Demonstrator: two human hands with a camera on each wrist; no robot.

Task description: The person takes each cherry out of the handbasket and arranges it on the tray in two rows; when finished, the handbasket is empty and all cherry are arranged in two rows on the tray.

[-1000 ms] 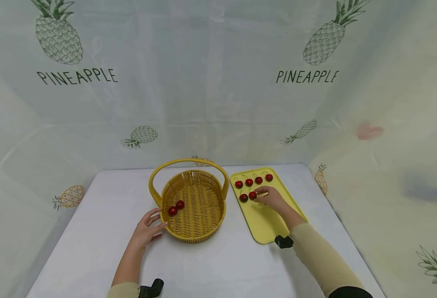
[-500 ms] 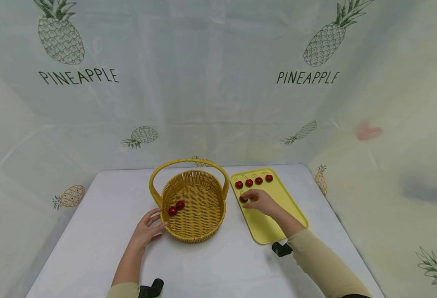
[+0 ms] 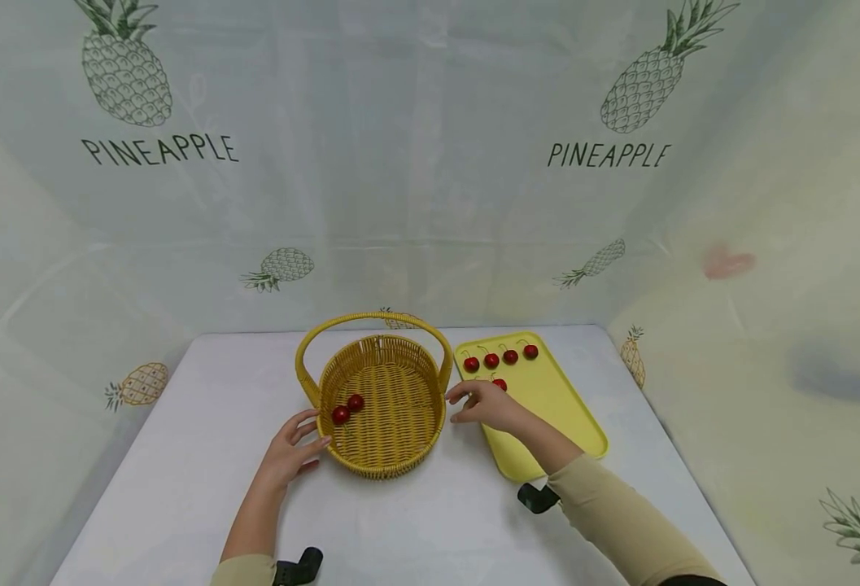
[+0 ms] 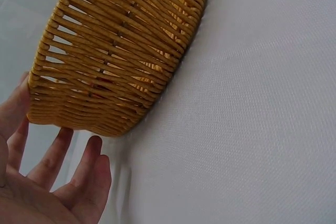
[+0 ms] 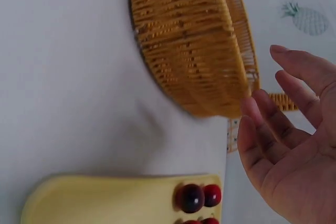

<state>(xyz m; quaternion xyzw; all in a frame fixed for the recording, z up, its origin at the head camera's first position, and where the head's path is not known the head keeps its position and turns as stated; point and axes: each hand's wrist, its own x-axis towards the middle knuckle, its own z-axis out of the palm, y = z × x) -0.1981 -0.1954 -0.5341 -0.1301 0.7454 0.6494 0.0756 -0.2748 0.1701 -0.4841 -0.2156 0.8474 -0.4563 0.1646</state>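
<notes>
A yellow wicker basket (image 3: 389,465) with an arched handle stands on the table, two red cherries (image 3: 340,415) inside at its left. My left hand (image 3: 283,456) rests its fingertips against the basket's left side, fingers loosely spread. At the basket's right rim is my right hand (image 3: 484,405), fingers slightly bent; the right wrist view shows nothing in them. Whether they touch the rim I cannot tell. On the yellow tray (image 3: 547,423) lie several cherries (image 3: 491,360) with thin stems. One dark cherry (image 5: 191,198) is hidden behind the right hand in the head view.
The white table (image 3: 181,456) carries both basket and tray, the tray to the right. Behind and around it hangs a pale cloth (image 3: 430,203) printed with pineapples. The basket's handle (image 3: 374,315) arches over its far part.
My right hand has moved left from the tray's cherries to the basket's right rim, without a cherry in it. The left hand and basket stay in place.
</notes>
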